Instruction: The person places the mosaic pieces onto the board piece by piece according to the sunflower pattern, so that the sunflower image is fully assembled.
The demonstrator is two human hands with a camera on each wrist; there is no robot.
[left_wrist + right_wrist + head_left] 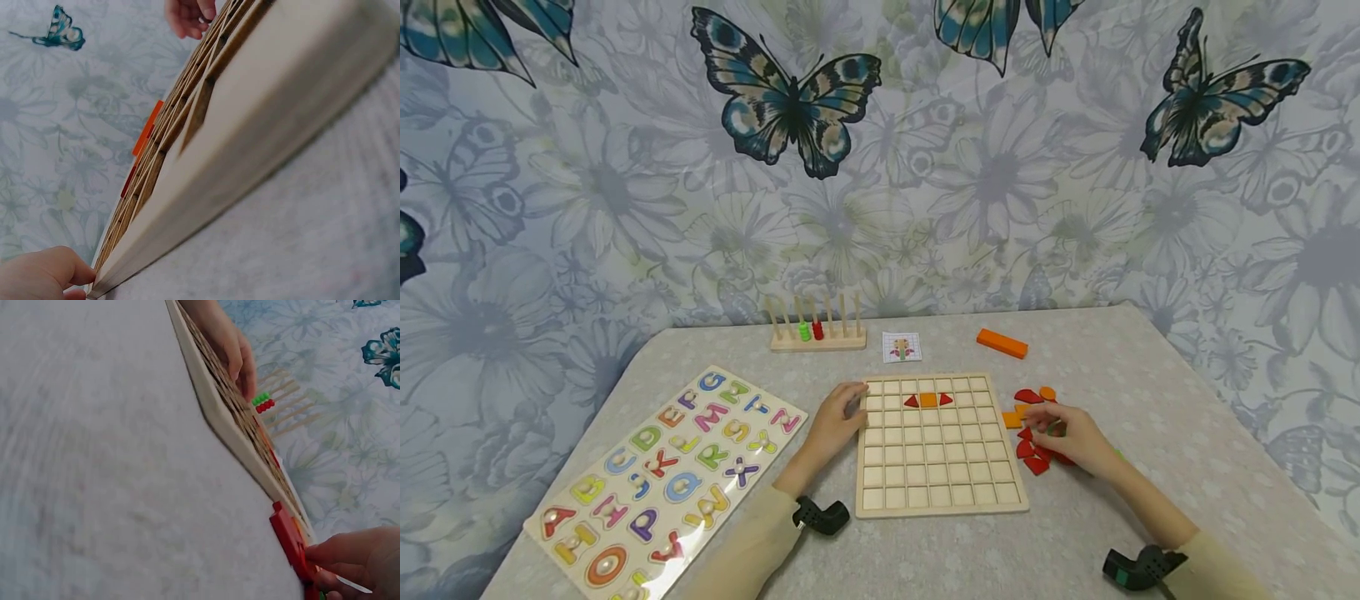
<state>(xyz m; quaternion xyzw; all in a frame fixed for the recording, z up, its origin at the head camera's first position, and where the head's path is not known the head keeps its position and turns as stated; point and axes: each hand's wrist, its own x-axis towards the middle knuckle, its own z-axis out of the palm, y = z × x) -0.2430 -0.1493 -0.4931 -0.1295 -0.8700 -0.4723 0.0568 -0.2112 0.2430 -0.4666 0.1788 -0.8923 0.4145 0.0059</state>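
My left hand [840, 414] grips the left edge of a wooden grid board [895, 504]; in the left wrist view its fingers [72, 265] are at the board's corner. In the board's second row an orange square [928, 400] sits between two red triangles, a left one [912, 402] and a right one [945, 400]. Right of the board, my right hand [1070, 433] is over a pile of red pieces [1036, 467], fingertips bent down among them. In the right wrist view its fingertips touch a red piece [289, 534]. Whether it pinches one, I cannot tell.
A letter puzzle board [662, 475] lies at the left. Behind the grid board are a wooden peg stand [820, 343] with green and red beads, a small pattern card [901, 347] and an orange block [1002, 342]. Orange pieces [1011, 420] lie by the board's right edge.
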